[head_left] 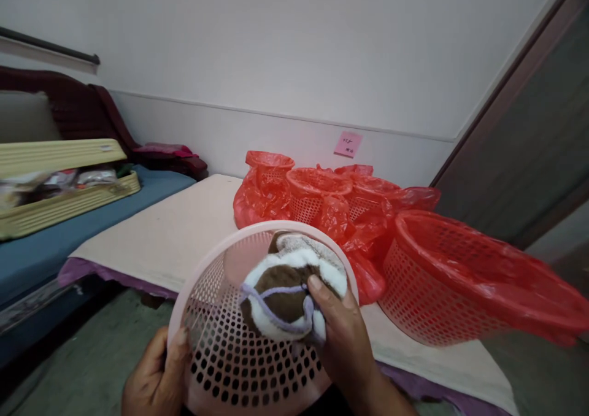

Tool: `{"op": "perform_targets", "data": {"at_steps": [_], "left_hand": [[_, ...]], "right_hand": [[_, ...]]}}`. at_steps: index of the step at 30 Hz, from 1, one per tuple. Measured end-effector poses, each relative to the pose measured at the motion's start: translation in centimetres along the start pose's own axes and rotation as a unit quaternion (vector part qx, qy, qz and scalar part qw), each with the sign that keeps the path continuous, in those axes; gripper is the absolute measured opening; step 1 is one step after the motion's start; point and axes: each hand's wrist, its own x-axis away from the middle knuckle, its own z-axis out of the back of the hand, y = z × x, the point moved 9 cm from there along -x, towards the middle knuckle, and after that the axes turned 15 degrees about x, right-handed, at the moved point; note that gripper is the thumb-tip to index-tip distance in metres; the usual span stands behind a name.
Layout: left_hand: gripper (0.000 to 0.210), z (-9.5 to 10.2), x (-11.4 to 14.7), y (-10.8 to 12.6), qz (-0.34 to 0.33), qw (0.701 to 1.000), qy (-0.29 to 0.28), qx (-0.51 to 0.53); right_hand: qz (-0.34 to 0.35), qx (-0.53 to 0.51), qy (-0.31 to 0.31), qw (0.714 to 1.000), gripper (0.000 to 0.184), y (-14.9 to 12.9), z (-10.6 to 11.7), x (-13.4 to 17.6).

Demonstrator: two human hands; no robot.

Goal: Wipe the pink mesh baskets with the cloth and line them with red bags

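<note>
My left hand [159, 373] grips the near left rim of a pink perforated plastic basket [216, 358], which is tilted with its mouth toward me. In my right hand [343, 336] is a bunched towel [280, 287], brown and white with a light purple edging, held over the basket's mouth. The thumb presses on top of the cloth; the other fingers are mostly hidden behind it. Part of the basket's right side is covered by the towel and my right hand.
Several baskets lined with red plastic bags [319, 183] stand on a pale-covered table [170, 232]. A larger red-lined basket [442, 281] sits at the right. On a blue bed [161, 186] at the left lies an opened yellow case [73, 204] with packets. A pink note [348, 144] is on the wall.
</note>
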Motion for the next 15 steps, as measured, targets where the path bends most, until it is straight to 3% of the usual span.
{"op": "perform_targets", "data": {"at_steps": [8, 12, 15], "left_hand": [[0.050, 0.1, 0.1, -1.4, 0.030, 0.999, -0.012, 0.040], [0.052, -1.3, 1.4, -0.9, 0.043, 0.998, -0.030, 0.047], [0.053, -1.8, 1.9, -1.2, 0.055, 0.997, -0.035, 0.047]], "right_hand": [[0.127, 0.100, 0.043, 0.986, 0.027, -4.3, -0.2, -0.5], [0.094, 0.115, -0.066, 0.987, 0.025, -1.7, -4.0, -0.1], [0.149, 0.231, -0.145, 0.950, 0.011, -0.1, -7.2, 1.8]]}}
